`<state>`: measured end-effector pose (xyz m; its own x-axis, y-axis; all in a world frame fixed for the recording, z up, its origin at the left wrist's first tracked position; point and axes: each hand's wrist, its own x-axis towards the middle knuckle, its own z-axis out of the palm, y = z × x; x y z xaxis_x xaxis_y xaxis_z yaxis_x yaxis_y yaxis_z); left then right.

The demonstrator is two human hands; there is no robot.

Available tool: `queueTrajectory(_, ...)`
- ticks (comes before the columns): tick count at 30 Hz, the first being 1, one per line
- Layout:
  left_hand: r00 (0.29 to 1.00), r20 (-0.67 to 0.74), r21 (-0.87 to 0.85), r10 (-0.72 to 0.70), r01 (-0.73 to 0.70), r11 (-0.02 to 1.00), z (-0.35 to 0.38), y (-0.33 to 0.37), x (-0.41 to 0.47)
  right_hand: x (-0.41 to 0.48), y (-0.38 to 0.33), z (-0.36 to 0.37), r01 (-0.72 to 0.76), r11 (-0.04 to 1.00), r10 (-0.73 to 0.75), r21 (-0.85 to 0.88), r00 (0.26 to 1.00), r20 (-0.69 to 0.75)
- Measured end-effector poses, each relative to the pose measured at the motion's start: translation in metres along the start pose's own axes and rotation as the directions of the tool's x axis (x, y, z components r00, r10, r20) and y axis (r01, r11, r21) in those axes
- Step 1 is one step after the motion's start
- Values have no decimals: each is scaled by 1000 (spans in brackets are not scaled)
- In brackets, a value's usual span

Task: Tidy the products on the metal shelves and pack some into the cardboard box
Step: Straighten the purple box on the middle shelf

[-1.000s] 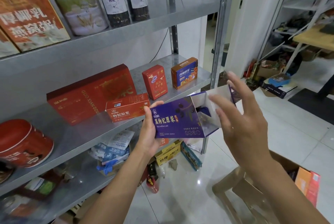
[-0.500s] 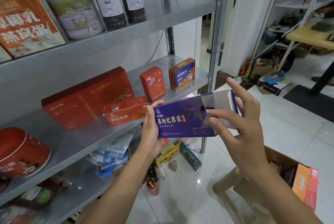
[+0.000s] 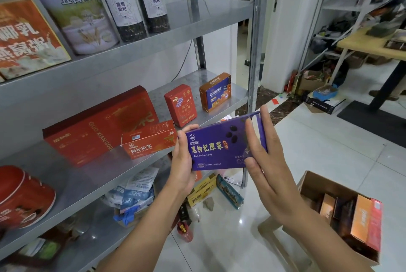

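Head view, one frame.

- My left hand grips the left end of the purple box. The thumb lies along the front edge and the fingers are wrapped behind.
- My right hand lies flat against the box's right end, with the fingers straight and close together. It presses the end and pinches nothing.
- The purple box is in the air between the two hands, printed face toward me and right end tilted a little higher. It sits just in front of the edge of the middle metal shelf.
- Just left of the left hand, a small red carton stands on that shelf. I can't tell whether it touches the knuckles.
- Behind the carton is a large red box.
- Above and beyond the hands, on the same shelf, are an upright red box and an orange-and-blue box, standing apart from each other.
- Far left of the left hand, a red tin sits near the shelf's front edge.
- On the shelf above are a white canister and two dark bottles.
- Below and right of the right hand, the cardboard box sits open on the floor with several packs standing inside.
- Well beyond the right hand is a desk.
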<state>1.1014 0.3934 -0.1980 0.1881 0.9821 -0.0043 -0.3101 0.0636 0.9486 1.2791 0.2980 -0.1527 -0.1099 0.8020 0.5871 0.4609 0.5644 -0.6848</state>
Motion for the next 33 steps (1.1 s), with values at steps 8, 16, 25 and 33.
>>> queueTrajectory(8, 997, 56, -93, -54, 60, 994, 14, -4, 0, -2, -13, -21, 2, 937, 31, 349, 996, -88)
queueTrajectory(16, 995, 71, -86, -72, 78, 993, 25, -8, -1, -9, -4, -29, -64, 982, 99, 180, 976, -192)
queueTrajectory(25, 995, 66, -59, -70, 74, 996, 34, -5, -2, -11, -1, -36, -40, 988, 55, 151, 994, -94)
queueTrajectory(33, 993, 98, -33, -73, 76, 997, 49, -11, -5, -14, 5, -44, 4, 963, -18, -269, 999, -47)
